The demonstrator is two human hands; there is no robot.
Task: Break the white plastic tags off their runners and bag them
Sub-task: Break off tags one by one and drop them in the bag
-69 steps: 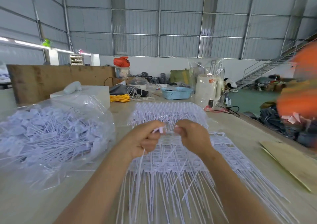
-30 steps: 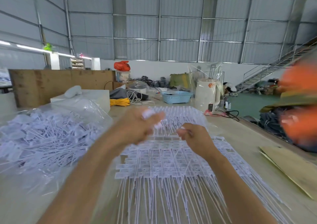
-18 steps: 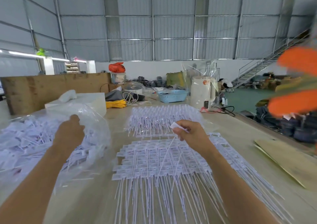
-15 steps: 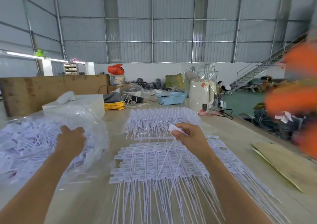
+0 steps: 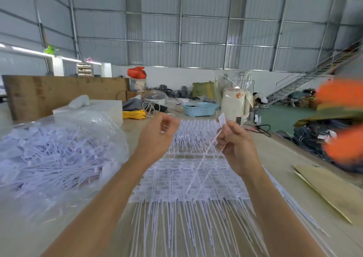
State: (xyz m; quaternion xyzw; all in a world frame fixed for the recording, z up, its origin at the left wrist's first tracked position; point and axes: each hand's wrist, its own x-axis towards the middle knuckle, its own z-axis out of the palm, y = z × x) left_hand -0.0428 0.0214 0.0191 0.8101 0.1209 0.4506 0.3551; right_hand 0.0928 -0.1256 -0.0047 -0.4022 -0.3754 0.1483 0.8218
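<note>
Right hand pinches tag (head up, tail slanting down-left).

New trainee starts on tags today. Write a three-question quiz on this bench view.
1. True or false: the right hand holds a tag by its stem.
2. The bag of loose tags lies: A) left of the runners, B) right of them, C) on top of them.
3. Fill in: behind the runners stands a white ____, beside the blue basket.

Key: 1 true; 2 A; 3 kettle.
</note>
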